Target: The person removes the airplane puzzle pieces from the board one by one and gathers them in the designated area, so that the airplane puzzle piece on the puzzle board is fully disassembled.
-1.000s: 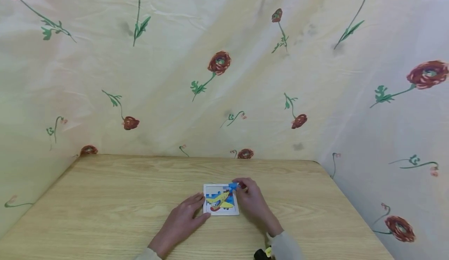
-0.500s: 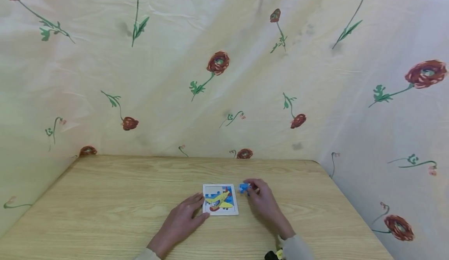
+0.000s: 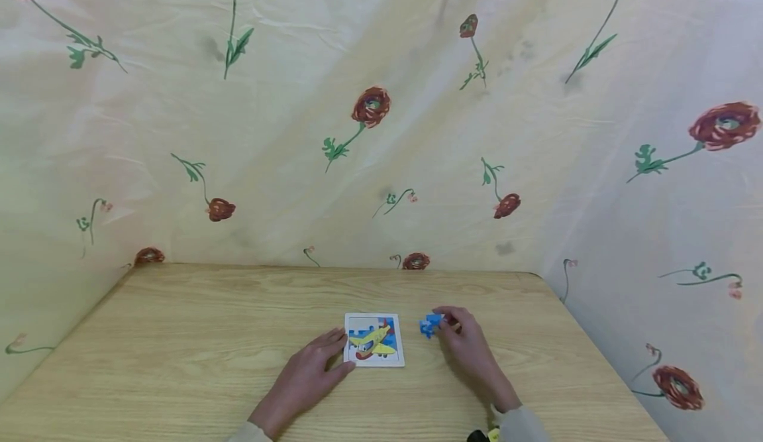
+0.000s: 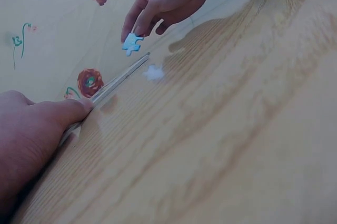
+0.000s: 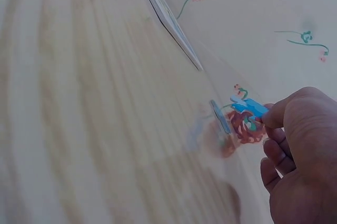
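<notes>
A white-framed jigsaw puzzle (image 3: 401, 356) with a yellow airplane picture lies flat on the table. Along its left edge and lower left corner rests my left hand (image 3: 306, 376), fingers and thumb fairly straight. My right hand (image 3: 467, 342) pinches a blue puzzle piece (image 5: 251, 108) between thumb and fingertips, right of the frame and a little above the tabletop. Beneath it, a thin flat shape that looks like a second puzzle piece (image 5: 220, 116) lies on the table. In the left wrist view the held piece hangs tilted from the fingertips.
The glossy wooden table (image 3: 208, 336) reaches back to a flower-patterned curtain (image 3: 286, 130), which also hangs at both sides. A black and yellow object (image 3: 485, 435) sits by the right sleeve at the bottom edge of the head view.
My right hand has moved right with the blue puzzle piece, from the frame's upper right corner to beside the frame. My left hand has stayed at the frame's left edge.
</notes>
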The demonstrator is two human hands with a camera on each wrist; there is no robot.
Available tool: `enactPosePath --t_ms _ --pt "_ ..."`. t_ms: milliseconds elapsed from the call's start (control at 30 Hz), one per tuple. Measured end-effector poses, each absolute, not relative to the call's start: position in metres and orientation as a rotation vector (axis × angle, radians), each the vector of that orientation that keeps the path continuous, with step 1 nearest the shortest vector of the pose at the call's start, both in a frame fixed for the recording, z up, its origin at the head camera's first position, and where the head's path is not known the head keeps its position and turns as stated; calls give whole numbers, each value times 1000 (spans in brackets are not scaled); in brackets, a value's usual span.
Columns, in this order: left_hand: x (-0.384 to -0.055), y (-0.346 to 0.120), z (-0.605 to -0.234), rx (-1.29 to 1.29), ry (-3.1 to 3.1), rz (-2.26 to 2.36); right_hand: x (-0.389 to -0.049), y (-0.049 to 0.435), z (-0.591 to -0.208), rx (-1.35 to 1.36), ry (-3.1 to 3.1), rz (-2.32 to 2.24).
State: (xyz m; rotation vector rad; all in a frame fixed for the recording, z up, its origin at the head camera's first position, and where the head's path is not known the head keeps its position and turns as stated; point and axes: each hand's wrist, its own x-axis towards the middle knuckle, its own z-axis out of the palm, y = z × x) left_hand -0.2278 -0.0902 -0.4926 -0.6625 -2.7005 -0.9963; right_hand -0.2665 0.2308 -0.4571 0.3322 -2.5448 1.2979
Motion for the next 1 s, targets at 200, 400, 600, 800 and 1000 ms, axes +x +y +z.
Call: enactPosePath --t_ms 200,400,600,800,1000 --pt "-228 -90 -492 -659 -2707 -1006 -267 241 -460 324 -2546 1272" --pt "-228 -90 -492 -658 -2711 -1016 -267 250 -461 288 -2550 1272" --pt "-228 -91 -492 -658 -2709 -1008 -267 258 -461 227 -2588 1232" --pt "-229 -90 -493 -651 -2720 -1006 -266 265 -461 221 -2598 1209" --pt "-230 -90 -493 -645 -2728 -1004 -267 269 -464 295 -2547 1176"
